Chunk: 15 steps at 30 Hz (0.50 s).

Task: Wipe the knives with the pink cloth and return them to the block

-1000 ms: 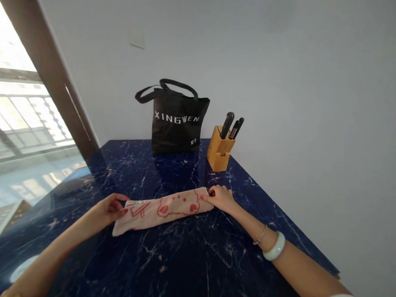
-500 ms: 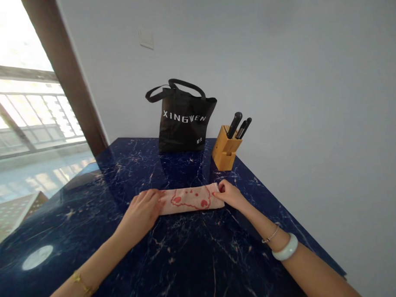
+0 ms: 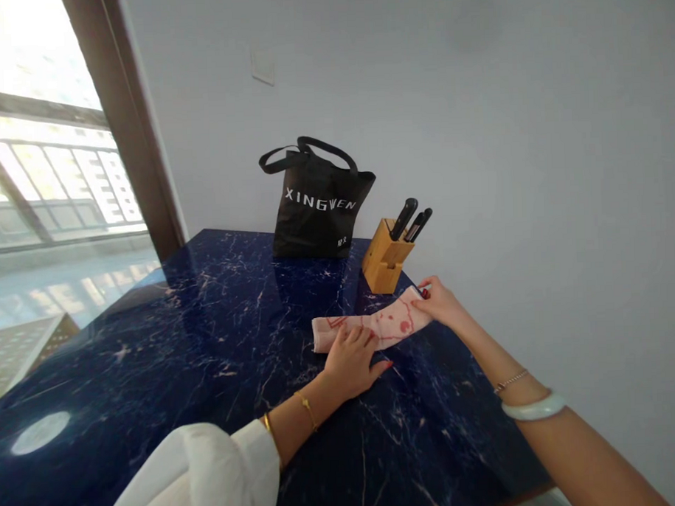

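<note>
A folded pink cloth with red drawings lies on the dark blue marble table, just in front of the knife block. My left hand rests on its near left part, palm down with fingers spread. My right hand pinches the cloth's far right end, lifted slightly near the table's right edge.
A black tote bag with white lettering stands at the back by the wall. A wooden knife block with black handles stands to its right. A window and brown frame are at the left. The table's right edge runs close to the wall.
The cloth has slid to the right and toward the knife block with both hands on it. My left hand moved from its left end onto its near part.
</note>
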### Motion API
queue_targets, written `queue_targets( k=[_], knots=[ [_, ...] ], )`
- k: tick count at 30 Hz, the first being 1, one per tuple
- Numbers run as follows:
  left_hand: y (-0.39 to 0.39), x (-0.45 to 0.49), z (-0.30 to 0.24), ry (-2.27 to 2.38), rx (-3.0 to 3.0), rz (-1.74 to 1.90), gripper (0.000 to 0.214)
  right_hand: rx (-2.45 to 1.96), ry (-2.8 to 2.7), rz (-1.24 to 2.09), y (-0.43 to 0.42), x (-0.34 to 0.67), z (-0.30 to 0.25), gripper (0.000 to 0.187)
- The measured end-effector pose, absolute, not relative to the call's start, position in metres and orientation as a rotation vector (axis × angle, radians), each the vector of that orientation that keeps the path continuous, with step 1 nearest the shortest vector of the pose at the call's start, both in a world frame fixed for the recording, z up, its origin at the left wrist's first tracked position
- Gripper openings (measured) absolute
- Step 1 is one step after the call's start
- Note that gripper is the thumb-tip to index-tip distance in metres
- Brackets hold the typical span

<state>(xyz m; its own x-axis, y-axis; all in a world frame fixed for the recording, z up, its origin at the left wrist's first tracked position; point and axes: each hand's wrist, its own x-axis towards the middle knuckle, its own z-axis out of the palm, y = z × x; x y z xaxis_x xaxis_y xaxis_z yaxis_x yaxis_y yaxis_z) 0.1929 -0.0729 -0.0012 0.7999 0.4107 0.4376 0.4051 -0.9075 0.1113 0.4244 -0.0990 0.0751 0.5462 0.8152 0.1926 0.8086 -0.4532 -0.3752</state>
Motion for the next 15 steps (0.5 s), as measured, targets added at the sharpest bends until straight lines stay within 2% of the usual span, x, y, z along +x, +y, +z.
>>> queue_targets(
  k=[6,11,15],
  knots=[
    [-0.072,0.173,0.008,0.694,3.044,0.732,0.06,-2.456,-1.551,-0.212,-0.078,0.336,0.103,0.035],
    [-0.062,0.111,0.028,1.143,3.045,0.463,0.03,-2.423,-1.856,-0.192,-0.057,0.266,0.083,0.039],
    [-0.058,0.085,0.031,1.219,2.978,0.286,0.026,-2.336,-2.004,-0.156,-0.048,0.233,0.061,0.046]
  ],
)
